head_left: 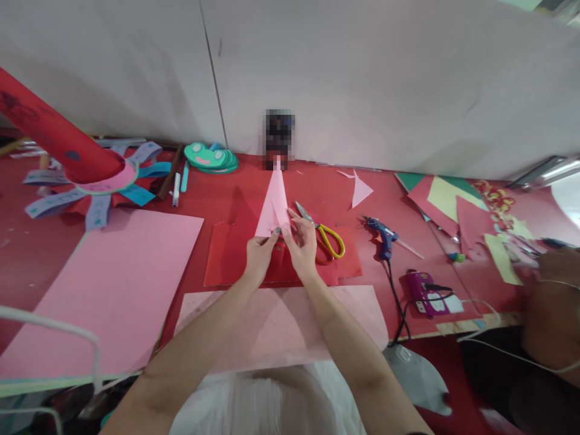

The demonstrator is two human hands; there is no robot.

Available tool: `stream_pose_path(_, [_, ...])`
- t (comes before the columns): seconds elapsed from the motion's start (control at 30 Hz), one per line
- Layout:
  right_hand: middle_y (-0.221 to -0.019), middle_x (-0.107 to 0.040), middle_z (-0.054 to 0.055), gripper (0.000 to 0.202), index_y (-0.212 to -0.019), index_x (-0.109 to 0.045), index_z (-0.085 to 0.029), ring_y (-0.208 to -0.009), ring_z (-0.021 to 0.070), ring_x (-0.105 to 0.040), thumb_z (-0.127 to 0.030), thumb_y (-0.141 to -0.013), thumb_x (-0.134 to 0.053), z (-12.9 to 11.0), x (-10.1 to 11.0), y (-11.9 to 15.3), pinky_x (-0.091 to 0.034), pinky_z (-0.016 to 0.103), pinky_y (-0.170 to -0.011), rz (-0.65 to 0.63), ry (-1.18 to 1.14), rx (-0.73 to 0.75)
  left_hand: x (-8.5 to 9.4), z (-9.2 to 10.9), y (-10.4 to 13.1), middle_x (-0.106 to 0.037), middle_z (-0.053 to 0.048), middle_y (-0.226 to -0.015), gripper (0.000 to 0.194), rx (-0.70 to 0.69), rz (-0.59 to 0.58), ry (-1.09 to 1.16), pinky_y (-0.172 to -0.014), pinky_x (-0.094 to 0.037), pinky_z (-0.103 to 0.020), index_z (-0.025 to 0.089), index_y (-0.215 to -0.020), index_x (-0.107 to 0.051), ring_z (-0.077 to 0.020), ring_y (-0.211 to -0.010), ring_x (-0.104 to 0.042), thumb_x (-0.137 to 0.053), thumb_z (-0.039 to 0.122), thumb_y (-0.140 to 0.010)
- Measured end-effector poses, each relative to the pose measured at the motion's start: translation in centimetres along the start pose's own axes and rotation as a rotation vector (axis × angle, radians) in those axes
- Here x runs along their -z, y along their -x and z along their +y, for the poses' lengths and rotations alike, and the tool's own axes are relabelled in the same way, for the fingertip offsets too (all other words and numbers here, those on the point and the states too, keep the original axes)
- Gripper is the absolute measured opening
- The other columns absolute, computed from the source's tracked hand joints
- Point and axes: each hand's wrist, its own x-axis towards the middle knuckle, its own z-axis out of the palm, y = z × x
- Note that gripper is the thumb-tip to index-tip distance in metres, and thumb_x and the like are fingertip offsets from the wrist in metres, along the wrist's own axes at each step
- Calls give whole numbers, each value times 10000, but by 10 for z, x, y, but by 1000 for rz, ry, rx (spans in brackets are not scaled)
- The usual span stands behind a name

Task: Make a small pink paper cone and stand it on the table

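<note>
A folded pink paper (275, 205), narrow at its far end and wide at the near end, is held above red sheets (226, 260). My left hand (260, 257) pinches its near left corner between thumb and fingers. On the near right edge, my right hand (302, 241) also grips the paper, fingers bent around it. Scissors with yellow handles (336, 241) lie just right of my right hand, blades pointing away to the left. A large pale pink sheet (272, 329) lies under my forearms.
Glue gun (385, 235), purple power strip (426, 293) and coloured papers (441, 199) are on the right, near another person's arm (555, 302). Pink sheet (122, 284), red tube (58, 133) and green frog cutouts (211, 158) are left. Pink scrap (361, 190) lies ahead.
</note>
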Motion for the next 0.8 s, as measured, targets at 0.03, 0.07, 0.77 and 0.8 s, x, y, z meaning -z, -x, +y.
stream_pose_path(0.03, [-1307, -543, 79, 207, -999, -510, -242, -1240, 197, -491, -302, -818, -592, 1, 0, 0, -419, 419, -1030, -9, -8, 7, 0, 1, 0, -649, -4, -525, 288, 3, 1, 4, -529, -468, -247, 162, -612, -702, -122, -494, -569, -691, 447, -651])
stream_pose_path(0.07, [-1311, -537, 81, 184, -983, -529, -236, -1243, 200, -487, -300, -821, -588, 2, 0, -1, -418, 415, -1031, -20, -7, 11, 0, 2, 0, -650, -3, -527, 287, 11, 2, 9, -529, -471, -247, 163, -608, -698, -122, -494, -573, -692, 446, -651])
stream_pose_path(0.77, [-1261, -573, 79, 92, -830, -554, -220, -1198, 192, -511, -308, -806, -557, 22, 8, -5, -405, 407, -1016, -39, 190, -127, -1, 3, -5, -675, -36, -640, 256, 170, -47, 62, -562, -575, -317, 137, -656, -641, -158, -539, -649, -655, 380, -734])
stream_pose_path(0.8, [-1262, -572, 80, 90, -830, -553, -219, -1196, 191, -512, -305, -806, -557, 22, 8, -5, -404, 404, -1017, -39, 190, -128, -1, 3, -5, -671, -32, -628, 250, 175, -43, 62, -562, -575, -315, 138, -649, -637, -159, -537, -649, -654, 373, -735])
